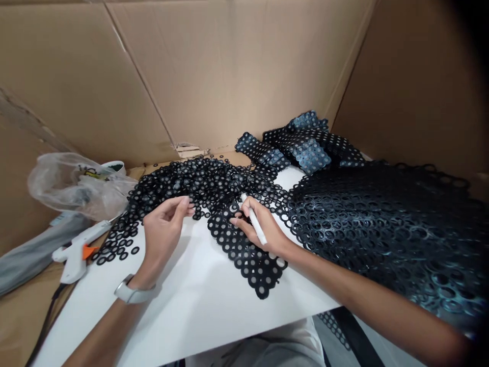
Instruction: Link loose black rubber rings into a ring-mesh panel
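Note:
My right hand (256, 221) grips a slim white pen-like tool (258, 228), its tip pointing up and away from me. That hand rests over the upper part of a strip of joined black rings (252, 260), which lies on the white board (183, 311). My left hand (170, 216) is beside the front edge of a heap of loose black rings (191, 178). Its thumb and fingers are pinched together, and whatever they may hold is too small to make out. A pale watch (133, 290) is on my left wrist.
At the left are a white glue gun (76, 252) with an orange trigger, a clear plastic bag (76, 183) and a white tub (114, 166). On the right spreads a large black ring sheet (367, 214). Folded ring strips (309, 142) lie behind, before cardboard walls (244, 71).

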`<control>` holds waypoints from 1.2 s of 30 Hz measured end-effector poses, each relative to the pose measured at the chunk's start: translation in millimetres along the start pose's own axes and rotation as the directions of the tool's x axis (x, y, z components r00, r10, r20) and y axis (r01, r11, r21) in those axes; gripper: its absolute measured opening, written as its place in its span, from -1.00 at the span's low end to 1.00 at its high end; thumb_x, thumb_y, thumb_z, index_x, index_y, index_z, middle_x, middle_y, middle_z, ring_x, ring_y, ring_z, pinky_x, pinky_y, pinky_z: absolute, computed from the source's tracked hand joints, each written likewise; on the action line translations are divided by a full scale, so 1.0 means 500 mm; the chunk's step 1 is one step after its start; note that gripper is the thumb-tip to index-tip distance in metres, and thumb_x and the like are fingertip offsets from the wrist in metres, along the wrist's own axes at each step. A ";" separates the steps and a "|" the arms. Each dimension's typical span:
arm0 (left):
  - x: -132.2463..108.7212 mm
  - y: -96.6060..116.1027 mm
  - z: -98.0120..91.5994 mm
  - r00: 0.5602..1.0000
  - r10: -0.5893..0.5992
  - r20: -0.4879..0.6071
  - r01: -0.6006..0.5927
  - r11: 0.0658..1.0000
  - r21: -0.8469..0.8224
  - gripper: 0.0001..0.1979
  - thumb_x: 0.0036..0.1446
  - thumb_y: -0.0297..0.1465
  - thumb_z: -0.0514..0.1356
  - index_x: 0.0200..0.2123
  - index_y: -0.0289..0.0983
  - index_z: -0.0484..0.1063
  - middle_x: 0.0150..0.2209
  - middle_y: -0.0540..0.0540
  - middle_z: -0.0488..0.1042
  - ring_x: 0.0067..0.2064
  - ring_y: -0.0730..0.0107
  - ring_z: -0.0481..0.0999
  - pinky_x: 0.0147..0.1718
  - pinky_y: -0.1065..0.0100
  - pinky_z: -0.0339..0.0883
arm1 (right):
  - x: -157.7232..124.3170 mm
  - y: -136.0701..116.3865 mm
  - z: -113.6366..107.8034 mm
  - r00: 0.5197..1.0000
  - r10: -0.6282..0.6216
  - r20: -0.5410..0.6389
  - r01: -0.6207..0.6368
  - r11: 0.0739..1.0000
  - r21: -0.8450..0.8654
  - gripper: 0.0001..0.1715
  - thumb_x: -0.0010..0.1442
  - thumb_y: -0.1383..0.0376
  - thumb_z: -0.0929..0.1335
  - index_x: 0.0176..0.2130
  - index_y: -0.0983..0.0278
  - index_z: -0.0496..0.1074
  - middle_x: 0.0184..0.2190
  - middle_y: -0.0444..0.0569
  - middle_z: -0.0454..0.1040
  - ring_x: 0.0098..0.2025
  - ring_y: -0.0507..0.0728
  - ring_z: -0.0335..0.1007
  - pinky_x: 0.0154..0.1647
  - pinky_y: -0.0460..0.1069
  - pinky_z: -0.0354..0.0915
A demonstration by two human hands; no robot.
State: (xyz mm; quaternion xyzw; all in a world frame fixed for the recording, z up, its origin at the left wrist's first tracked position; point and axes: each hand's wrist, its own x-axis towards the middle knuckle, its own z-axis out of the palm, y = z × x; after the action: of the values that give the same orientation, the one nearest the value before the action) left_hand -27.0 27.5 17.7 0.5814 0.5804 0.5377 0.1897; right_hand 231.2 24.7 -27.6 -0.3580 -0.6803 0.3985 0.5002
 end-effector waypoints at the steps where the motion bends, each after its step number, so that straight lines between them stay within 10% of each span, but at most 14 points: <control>1: 0.002 -0.009 0.001 0.999 0.042 0.022 -0.042 0.999 0.025 -0.67 0.37 -0.12 0.36 -0.07 -0.27 0.72 -0.19 -0.13 0.76 -0.22 0.25 0.76 -0.11 0.27 0.65 | 0.001 0.003 0.002 1.000 0.000 -0.009 0.000 1.000 -0.009 -0.64 0.36 0.21 0.44 -0.24 0.11 0.14 -0.29 -0.15 0.39 -0.26 0.17 0.38 -0.23 0.02 0.28; 11: -0.002 -0.047 0.000 0.946 0.238 0.222 -0.289 0.927 0.239 -0.62 0.43 -0.17 0.33 0.21 -0.15 0.66 0.16 -0.15 0.71 0.04 0.11 0.74 0.04 0.14 0.63 | 0.000 0.002 0.004 1.000 0.027 -0.005 -0.028 0.999 -0.043 -0.66 0.36 0.21 0.44 -0.24 0.12 0.16 -0.28 -0.15 0.40 -0.25 0.16 0.35 -0.18 0.01 0.26; 19: -0.061 -0.003 0.038 0.788 0.496 0.364 -0.554 0.829 0.070 -0.76 0.43 -0.36 0.37 0.12 -0.12 0.70 0.05 -0.09 0.75 0.07 0.22 0.72 0.12 0.23 0.57 | -0.003 -0.009 0.009 1.000 0.005 0.024 -0.005 1.000 -0.001 -0.67 0.38 0.19 0.43 -0.23 0.12 0.16 -0.28 -0.15 0.42 -0.21 0.16 0.43 -0.18 -0.01 0.27; 30: -0.062 0.018 0.038 0.832 0.393 0.392 -0.459 0.884 0.088 -0.87 0.36 -0.40 0.34 -0.17 -0.18 0.75 -0.22 0.02 0.78 -0.26 0.36 0.76 -0.20 0.40 0.61 | -0.022 -0.053 0.009 0.944 0.195 0.267 -0.259 0.938 0.231 -0.73 0.53 0.25 0.17 -0.29 0.12 0.23 -0.64 -0.29 0.31 -0.44 0.13 0.27 0.16 0.11 0.38; 36: -0.001 -0.028 -0.019 0.960 0.248 0.128 -0.274 0.920 0.279 -0.82 0.35 -0.24 0.35 -0.21 -0.19 0.74 -0.21 -0.03 0.78 -0.23 0.25 0.76 -0.14 0.30 0.63 | -0.023 -0.042 0.012 0.974 0.115 0.197 -0.150 0.974 0.172 -0.79 0.51 0.20 0.26 -0.24 0.11 0.20 -0.62 -0.34 0.18 -0.50 0.09 0.12 -0.04 0.07 0.40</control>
State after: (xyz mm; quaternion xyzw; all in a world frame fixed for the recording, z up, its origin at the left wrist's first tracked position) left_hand -41.4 27.1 9.0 0.6990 0.5619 0.4391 0.0539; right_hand 226.2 4.8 -14.5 -0.3158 -0.6585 0.5245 0.4377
